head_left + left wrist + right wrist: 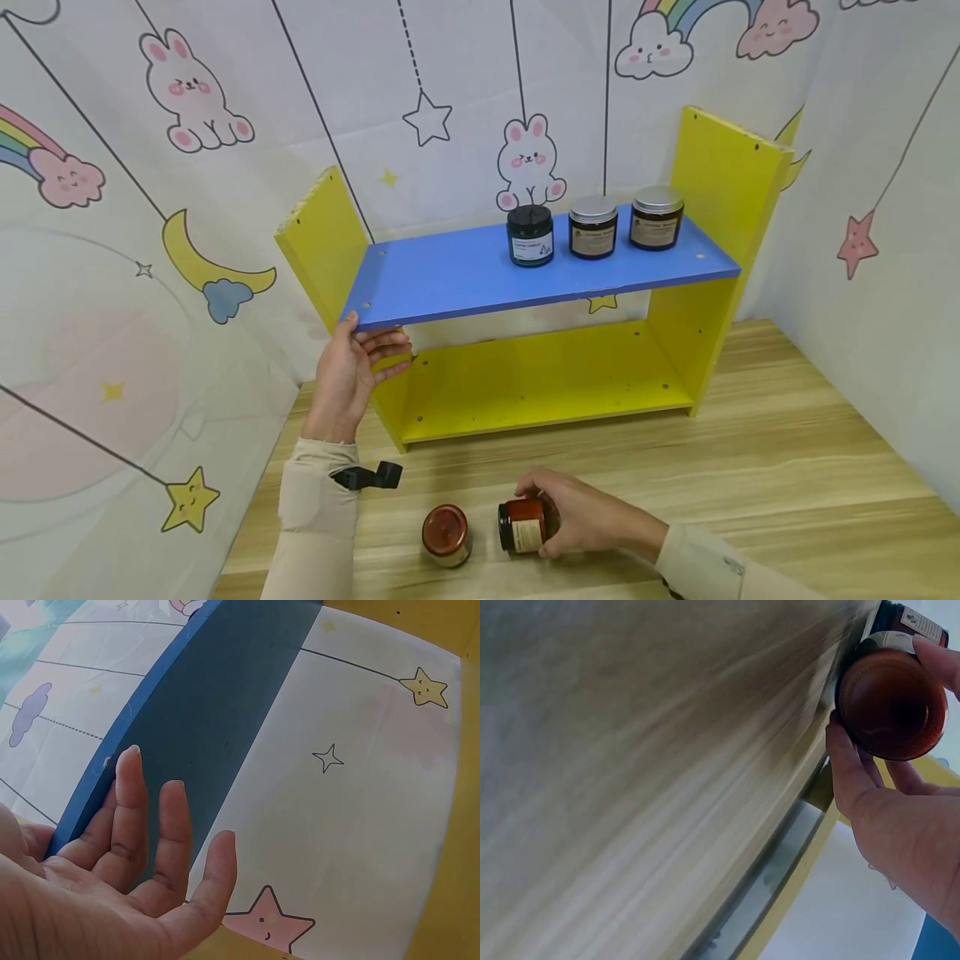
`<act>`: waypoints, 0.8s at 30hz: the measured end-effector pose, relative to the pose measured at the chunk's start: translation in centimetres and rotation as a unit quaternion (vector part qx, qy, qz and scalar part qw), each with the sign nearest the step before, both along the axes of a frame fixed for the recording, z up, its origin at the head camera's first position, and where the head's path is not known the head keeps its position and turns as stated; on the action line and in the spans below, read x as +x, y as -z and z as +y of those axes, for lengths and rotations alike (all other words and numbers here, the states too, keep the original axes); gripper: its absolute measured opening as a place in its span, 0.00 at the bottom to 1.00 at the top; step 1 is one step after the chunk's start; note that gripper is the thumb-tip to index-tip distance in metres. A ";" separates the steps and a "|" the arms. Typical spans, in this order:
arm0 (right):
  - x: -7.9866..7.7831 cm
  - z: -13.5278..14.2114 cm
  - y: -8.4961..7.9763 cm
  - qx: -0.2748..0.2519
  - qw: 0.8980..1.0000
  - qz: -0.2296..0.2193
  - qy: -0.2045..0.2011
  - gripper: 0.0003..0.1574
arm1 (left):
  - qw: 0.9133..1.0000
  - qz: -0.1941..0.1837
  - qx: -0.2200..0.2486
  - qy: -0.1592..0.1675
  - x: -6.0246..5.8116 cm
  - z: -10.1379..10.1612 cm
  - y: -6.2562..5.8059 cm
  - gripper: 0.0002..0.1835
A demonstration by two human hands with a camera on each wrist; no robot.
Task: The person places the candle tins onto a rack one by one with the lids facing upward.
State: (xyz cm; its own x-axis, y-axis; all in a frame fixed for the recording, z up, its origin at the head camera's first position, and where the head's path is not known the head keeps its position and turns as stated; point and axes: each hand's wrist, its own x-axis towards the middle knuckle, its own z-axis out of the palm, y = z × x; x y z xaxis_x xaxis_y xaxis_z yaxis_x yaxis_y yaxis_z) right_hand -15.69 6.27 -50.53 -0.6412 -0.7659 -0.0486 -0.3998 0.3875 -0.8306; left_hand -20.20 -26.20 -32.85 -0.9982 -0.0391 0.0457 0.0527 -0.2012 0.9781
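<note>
My left hand (348, 367) is at the front left corner of the blue shelf board (442, 271), thumb on top and fingers below, pinching its edge. In the left wrist view, three fingers (174, 832) spread loosely under the board. My right hand (581, 512) grips an amber candle jar (527, 525) low over the wooden table. That jar lies sideways, black lid to the left, its label partly visible. Its round glass base (892, 705) faces the right wrist camera. A second amber jar (446, 533) stands left of it, apparently upside down, its glass base upward.
On the blue board stand a dark green black-lidded candle jar (530, 237) and two brown jars with silver lids (592, 227). Yellow side panels (731, 192) and a yellow bottom board (532, 379) frame the unit. It stands on the wooden table (810, 433) before a patterned cloth backdrop.
</note>
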 end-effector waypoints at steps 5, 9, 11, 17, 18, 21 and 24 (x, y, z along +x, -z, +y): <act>-0.3 0.1 0.0 0.001 1.000 -0.017 -0.006 0.36 | 1.000 -0.001 -0.001 -0.001 0.0 0.0 -0.1 0.31; -0.9 -0.1 0.0 -0.024 0.998 -0.064 -0.009 0.29 | 1.000 -0.002 -0.002 -0.001 0.1 0.0 -0.1 0.31; -1.1 -0.3 0.0 -0.029 0.997 -0.075 -0.014 0.27 | 1.000 -0.002 -0.002 -0.002 0.1 0.0 -0.1 0.31; -1.8 -0.6 -0.5 -0.009 0.997 -0.078 -0.026 0.31 | 1.000 0.000 -0.002 -0.002 0.0 0.1 0.0 0.30; -1.9 -0.7 -0.6 -0.006 0.996 -0.081 -0.028 0.31 | 1.000 0.000 -0.003 -0.002 0.0 0.1 0.0 0.30; -2.3 -0.8 -0.9 0.006 0.995 -0.095 -0.035 0.33 | 1.000 0.001 -0.004 -0.004 0.0 0.1 0.0 0.30; -2.6 -0.8 -1.0 0.011 0.993 -0.108 -0.045 0.33 | 1.000 0.001 -0.002 -0.004 0.0 0.1 0.0 0.30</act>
